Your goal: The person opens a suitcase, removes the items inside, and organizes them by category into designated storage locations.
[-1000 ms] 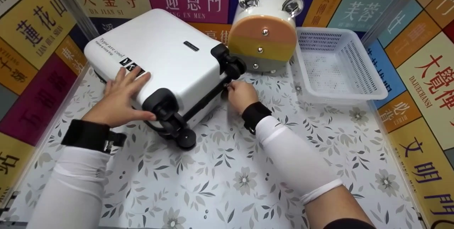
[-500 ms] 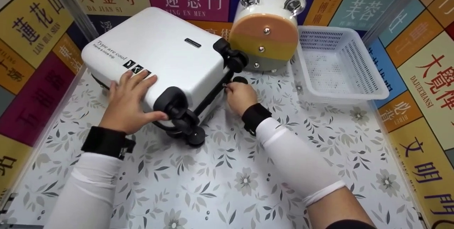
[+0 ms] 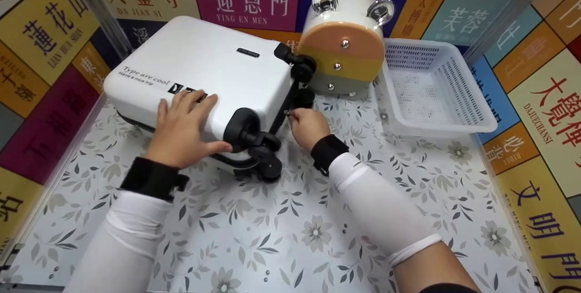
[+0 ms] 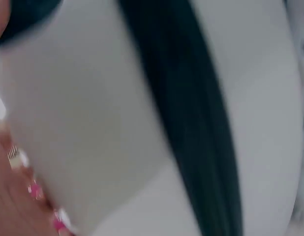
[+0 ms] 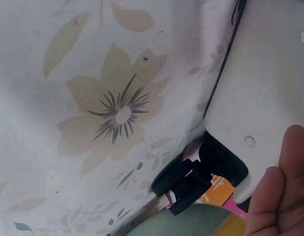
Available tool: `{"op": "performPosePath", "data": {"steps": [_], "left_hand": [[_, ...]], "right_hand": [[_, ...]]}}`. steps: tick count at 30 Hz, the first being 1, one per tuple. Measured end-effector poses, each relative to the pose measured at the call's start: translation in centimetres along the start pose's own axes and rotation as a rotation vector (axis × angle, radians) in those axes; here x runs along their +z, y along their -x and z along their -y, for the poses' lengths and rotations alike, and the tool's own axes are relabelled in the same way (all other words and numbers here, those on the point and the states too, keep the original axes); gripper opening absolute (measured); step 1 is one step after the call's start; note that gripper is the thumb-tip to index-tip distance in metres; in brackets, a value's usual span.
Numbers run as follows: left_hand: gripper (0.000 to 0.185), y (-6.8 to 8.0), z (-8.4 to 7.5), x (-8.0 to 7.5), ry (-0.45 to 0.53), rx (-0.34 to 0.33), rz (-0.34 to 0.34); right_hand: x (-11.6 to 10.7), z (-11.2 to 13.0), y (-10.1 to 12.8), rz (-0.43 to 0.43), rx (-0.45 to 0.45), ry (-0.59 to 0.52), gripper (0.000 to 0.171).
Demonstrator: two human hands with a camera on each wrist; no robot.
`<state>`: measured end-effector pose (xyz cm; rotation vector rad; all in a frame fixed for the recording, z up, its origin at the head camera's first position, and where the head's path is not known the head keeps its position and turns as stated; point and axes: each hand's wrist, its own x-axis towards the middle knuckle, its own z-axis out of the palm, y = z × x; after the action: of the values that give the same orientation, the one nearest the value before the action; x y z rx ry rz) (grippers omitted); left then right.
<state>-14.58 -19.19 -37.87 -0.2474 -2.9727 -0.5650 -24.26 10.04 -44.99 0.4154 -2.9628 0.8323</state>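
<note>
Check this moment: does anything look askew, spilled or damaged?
Nothing looks spilled or damaged. Only the white suitcase lies askew, on its broad side rather than its wheels, angled to the back wall, left hand on it.

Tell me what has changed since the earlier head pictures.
The white suitcase has turned counterclockwise in the head view, its near wheels swinging right. The left hand, spread on it, has moved right too. Nothing was visibly let go. The right hand stays pinching the small metal pull; the striped-front box and plastic basket stayed put.
</note>
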Motion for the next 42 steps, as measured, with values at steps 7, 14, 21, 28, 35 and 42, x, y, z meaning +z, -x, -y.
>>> {"op": "performPosePath", "data": {"steps": [7, 14, 21, 28, 35, 42], "left_hand": [[0.122, -1.2, 3.5, 0.0, -0.062, 0.04, -0.08], [0.122, -0.4, 2.4, 1.6, -0.07, -0.004, -0.181], [0.125, 0.4, 0.6, 2.4, -0.07, -0.067, -0.205], [0.127, 0.2, -0.5, 2.8, -0.097, -0.101, -0.247], [0.129, -0.3, -3.7, 3.3, -0.132, -0.225, -0.212], [0.125, -1.1, -1.4, -0.5, -0.107, -0.099, -0.017]], "right_hand": [[0.1, -0.1, 0.0, 0.009, 0.035, -0.02, 0.027], [0.0, -0.1, -0.1, 0.005, 0.024, -0.023, 0.026], [0.0, -0.5, 0.0, -0.011, -0.012, -0.004, 0.025], [-0.2, -0.6, 1.1, 0.009, -0.095, -0.013, 0.024], [-0.6, -1.5, 2.1, -0.002, -0.114, -0.062, 0.02], [-1.1, -2.2, 2.0, 0.03, 0.014, -0.17, 0.025]]}}
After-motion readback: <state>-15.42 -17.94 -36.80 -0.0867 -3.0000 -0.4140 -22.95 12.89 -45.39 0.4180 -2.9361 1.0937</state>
